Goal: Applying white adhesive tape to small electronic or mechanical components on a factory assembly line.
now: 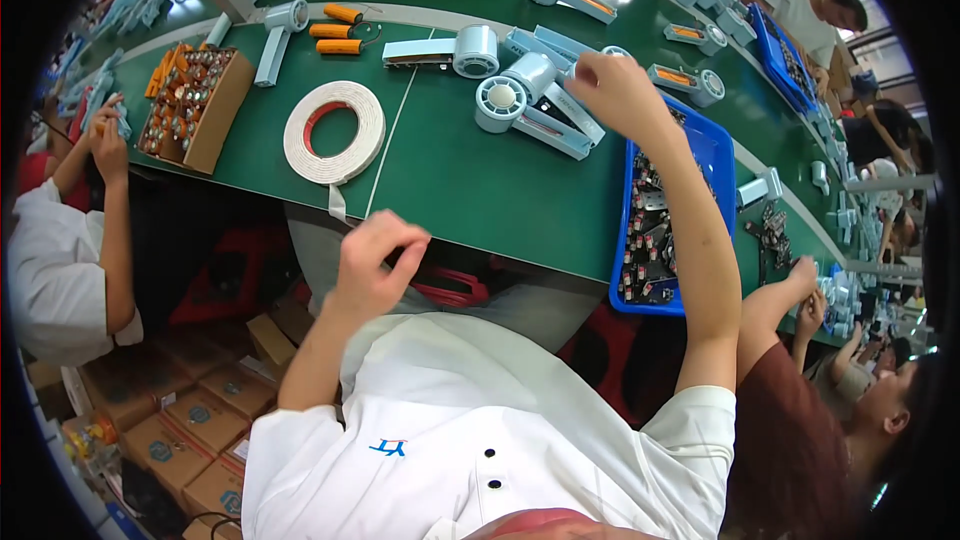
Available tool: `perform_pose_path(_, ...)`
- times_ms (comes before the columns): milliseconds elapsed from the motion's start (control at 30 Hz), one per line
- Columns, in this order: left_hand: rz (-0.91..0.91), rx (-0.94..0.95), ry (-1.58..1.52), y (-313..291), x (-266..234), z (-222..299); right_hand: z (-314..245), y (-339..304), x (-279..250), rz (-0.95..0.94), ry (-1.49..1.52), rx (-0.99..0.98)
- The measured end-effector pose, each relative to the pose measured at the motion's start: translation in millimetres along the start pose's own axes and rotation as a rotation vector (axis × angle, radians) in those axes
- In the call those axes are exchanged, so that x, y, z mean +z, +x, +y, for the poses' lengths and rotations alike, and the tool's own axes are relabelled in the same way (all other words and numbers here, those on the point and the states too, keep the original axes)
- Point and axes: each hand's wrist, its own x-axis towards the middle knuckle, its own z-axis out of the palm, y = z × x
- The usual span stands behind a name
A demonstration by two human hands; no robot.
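My left hand (378, 258) is above the near table edge, fingers curled and thumb bent toward them; whatever it may pinch is too small to make out. Close by lies a roll of white tape (335, 132), its loose end hanging over the edge. My right hand (618, 92) reaches out over a cluster of light-blue handheld fan housings, its fingers curled inward and what they may hold hidden. Just left of it are a round-headed fan housing (500, 103) and an opened handle shell (570, 120). Another fan housing (475, 50) lies farther left.
A blue bin (620, 285) of small circuit boards sits under my right forearm. At left are orange battery cells (337, 31) and a cardboard box (222, 110) of small motors. Co-workers sit on both sides; a person's hand (108, 135) works at far left.
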Motion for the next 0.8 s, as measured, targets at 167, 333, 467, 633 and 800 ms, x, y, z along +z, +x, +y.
perform_pose_path(167, -0.16, 0.22, 0.186, 64, 3, 4, -10, -49, 47, 0.305, -0.097, -0.221)
perform_pose_path(333, -0.284, 0.364, -0.026, 33, 38, 15, -34, -73, 70, 0.148, -0.227, -0.084)
perform_pose_path(467, -0.225, 0.243, -0.174, -14, 22, -5, -84, -121, 59, 0.036, 0.016, 0.157)
perform_pose_path(633, -0.094, 0.139, -0.087, -33, -31, -34, -110, -182, 91, 0.332, 0.048, 0.363)
perform_pose_path(800, 0.112, 0.108, 0.11, -27, -76, -54, -115, -180, 109, 0.526, 0.02, 0.513)
